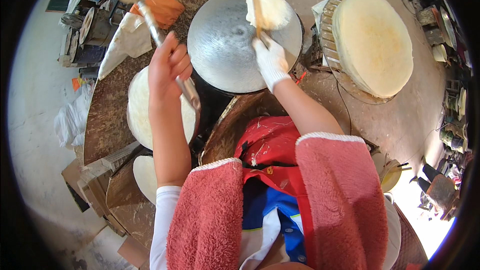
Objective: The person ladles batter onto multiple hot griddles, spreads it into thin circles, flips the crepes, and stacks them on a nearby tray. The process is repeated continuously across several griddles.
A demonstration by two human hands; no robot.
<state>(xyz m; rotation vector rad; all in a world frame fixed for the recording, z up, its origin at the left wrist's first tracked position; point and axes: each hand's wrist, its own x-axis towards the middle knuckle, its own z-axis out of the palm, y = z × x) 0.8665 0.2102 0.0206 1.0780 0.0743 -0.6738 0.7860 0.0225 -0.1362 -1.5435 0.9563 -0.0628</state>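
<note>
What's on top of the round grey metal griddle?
A pale, batter-like patch lies on the griddle, far right; the white-gloved right hand holds a brown wooden stick over it. Griddle under patch and hand is hidden.

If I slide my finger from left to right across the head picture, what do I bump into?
Crumpled whitish plastic bag → draped white cloth → bare left hand → big round silvery metal griddle → thick round pale-yellow stack of thin sheets.

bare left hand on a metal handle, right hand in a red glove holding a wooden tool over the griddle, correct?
Not quite: the glove on the right hand is white, not red, as the head view shows; the rest stands.
</note>
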